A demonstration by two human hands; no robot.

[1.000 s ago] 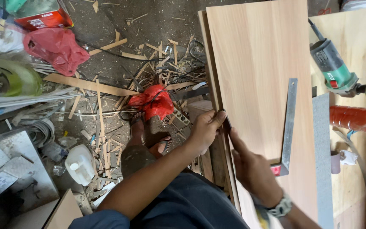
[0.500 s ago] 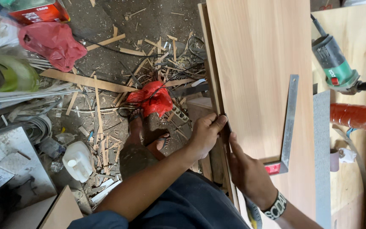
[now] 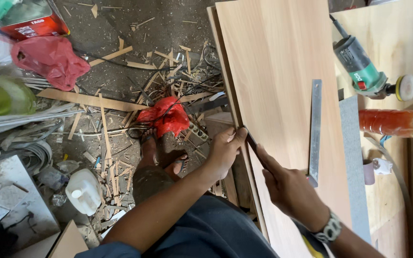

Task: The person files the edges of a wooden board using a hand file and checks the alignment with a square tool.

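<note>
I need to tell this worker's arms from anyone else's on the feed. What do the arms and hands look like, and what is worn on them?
Both forearms are bare, with no gloves on the left hand or right hand. The right wrist carries a wristband patterned in black and white. A blue sleeve edge shows at the left upper arm. No rings or markings can be made out on the fingers.

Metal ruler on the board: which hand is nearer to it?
Right. The right hand is next to the metal ruler's lower end; the left hand grips the board's left edge, farther away.

Bare forearms, beaded wristband (image 3: 330, 228), dark blue trousers (image 3: 216, 229), sandals (image 3: 180, 165)
</note>
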